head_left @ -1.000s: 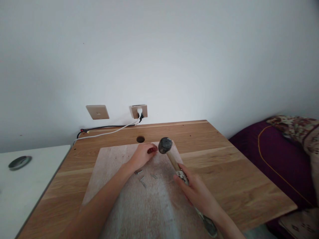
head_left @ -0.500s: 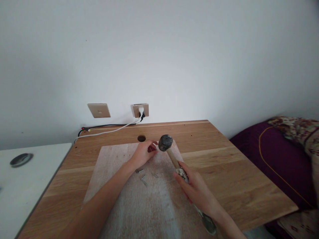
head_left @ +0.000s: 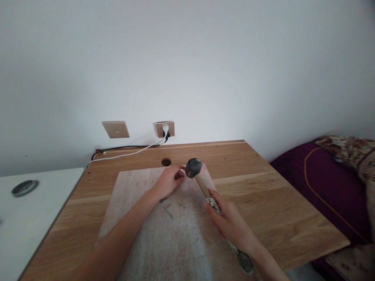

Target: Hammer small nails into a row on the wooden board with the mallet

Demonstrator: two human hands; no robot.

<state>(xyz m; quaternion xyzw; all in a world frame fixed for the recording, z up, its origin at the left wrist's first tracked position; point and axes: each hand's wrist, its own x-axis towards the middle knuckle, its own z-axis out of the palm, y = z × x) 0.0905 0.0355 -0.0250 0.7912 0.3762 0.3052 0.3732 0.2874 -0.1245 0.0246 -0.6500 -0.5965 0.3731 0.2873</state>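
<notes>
My right hand point(head_left: 230, 218) is wrapped round the handle of a hammer point(head_left: 193, 168). Its black, rounded head is raised over the far part of a pale, worn wooden board point(head_left: 164, 242), close to my left fingertips. My left hand point(head_left: 170, 180) rests near the board's far edge with thumb and fingers pinched together. Between them is what looks like a nail, mostly hidden by the fingers. Several loose metal nails point(head_left: 169, 210) lie on the board just nearer than my left hand. A few small dark dots point(head_left: 145, 182) form a row left of that hand.
The board lies on a wooden desk point(head_left: 281, 203) with a round cable hole point(head_left: 166, 162). Cables point(head_left: 125, 155) run along the wall to a socket point(head_left: 165, 129). At left is a white surface point(head_left: 38, 222); at right, purple bedding point(head_left: 334, 187).
Almost nothing differs. The hammer head has shifted very slightly to the left; my left hand keeps its pinch at the same place.
</notes>
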